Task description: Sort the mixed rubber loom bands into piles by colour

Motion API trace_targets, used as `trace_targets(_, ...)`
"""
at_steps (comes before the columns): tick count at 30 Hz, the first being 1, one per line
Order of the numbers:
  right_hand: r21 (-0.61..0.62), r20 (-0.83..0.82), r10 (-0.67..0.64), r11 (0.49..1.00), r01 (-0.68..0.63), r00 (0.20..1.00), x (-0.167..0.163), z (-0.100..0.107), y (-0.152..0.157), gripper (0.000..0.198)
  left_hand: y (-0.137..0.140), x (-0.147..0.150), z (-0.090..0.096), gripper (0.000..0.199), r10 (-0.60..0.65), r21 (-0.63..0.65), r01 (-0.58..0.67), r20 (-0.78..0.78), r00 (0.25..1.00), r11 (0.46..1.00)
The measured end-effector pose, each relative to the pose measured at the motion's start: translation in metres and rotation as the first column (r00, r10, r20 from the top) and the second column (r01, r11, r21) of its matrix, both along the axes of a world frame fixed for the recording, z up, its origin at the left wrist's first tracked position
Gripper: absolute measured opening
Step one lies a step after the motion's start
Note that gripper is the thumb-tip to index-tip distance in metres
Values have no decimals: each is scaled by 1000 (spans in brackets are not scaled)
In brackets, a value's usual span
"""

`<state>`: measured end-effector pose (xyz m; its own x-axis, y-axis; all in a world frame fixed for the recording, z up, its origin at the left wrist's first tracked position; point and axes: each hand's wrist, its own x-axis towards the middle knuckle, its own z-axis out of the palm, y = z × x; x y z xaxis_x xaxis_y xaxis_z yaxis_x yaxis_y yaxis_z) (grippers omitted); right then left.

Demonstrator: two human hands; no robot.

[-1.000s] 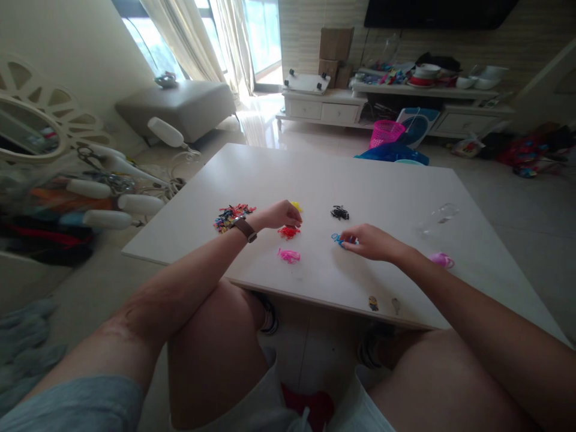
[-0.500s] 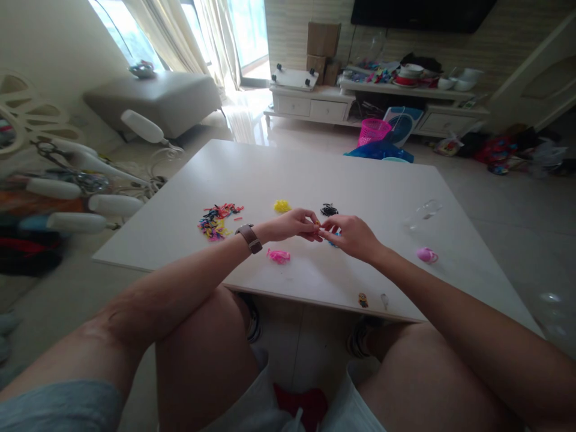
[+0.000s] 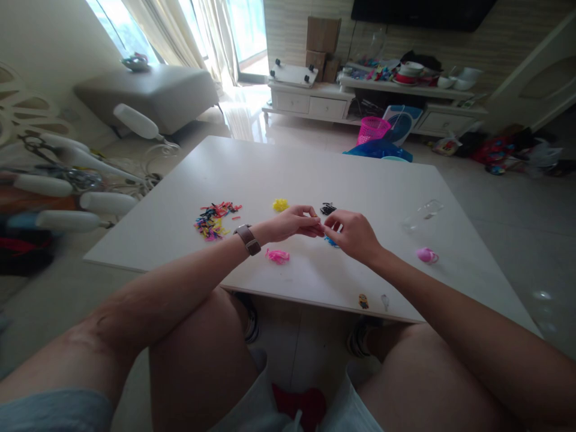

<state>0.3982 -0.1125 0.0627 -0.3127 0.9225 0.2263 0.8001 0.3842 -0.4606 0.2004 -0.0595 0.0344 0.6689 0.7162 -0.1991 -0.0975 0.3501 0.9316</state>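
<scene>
Above the middle of the white table [image 3: 252, 171], my left hand [image 3: 302, 222] and my right hand [image 3: 353, 233] meet at the fingertips. Both are closed in a pinch, and whatever sits between them is too small to make out. Beneath my right hand a pile of blue pieces [image 3: 332, 242] partly shows. Just beyond it lies a black pile [image 3: 328, 209]. A yellow pile [image 3: 280, 205] is behind my left hand, and a pink pile [image 3: 278, 257] lies nearer me. Farther left is a larger heap of mixed-colour small strips [image 3: 213, 221].
On the table's right are a pink-purple egg-shaped item [image 3: 426, 255] and a clear container [image 3: 429, 209]. A small yellow cartoon figure [image 3: 363, 301] and a small clear piece [image 3: 384, 302] lie by the near edge. A white lamp [image 3: 135, 121] stands left of the table.
My fingertips have shifted slightly, and the tiny yellow-red spot between them no longer shows. My right hand has moved a little right, and the view has tilted slightly.
</scene>
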Motion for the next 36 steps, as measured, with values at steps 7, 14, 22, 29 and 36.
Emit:
trace_targets(7, -41, -1, 25, 999, -25, 1000, 17, -10, 3, 22, 51, -44, -22, 24, 538, 262, -485, -196, 820, 835)
trace_targets(14, -35, 36, 56, 998, -55, 998, 14, -9, 1, 20, 73, -72, -46, 28, 640, 297, -567, -348, 685, 768)
trace_targets(22, -37, 53, 78, 996, -76, 996, 17, -11, 3, 19, 76, -72, -38, 22, 629, 351, -522, -405, 663, 777)
trace_targets(29, -165, -8, 173, 971, -172, 985, -1, -34, -4, 8, 74, -96, -30, 9, 687, 462, -513, -412, 599, 724)
trace_targets(36, -250, -156, 279, 917, -311, 948, -38, -60, -13, 16, 69, -126, -35, 10, 708, 523, -479, -471, 526, 705)
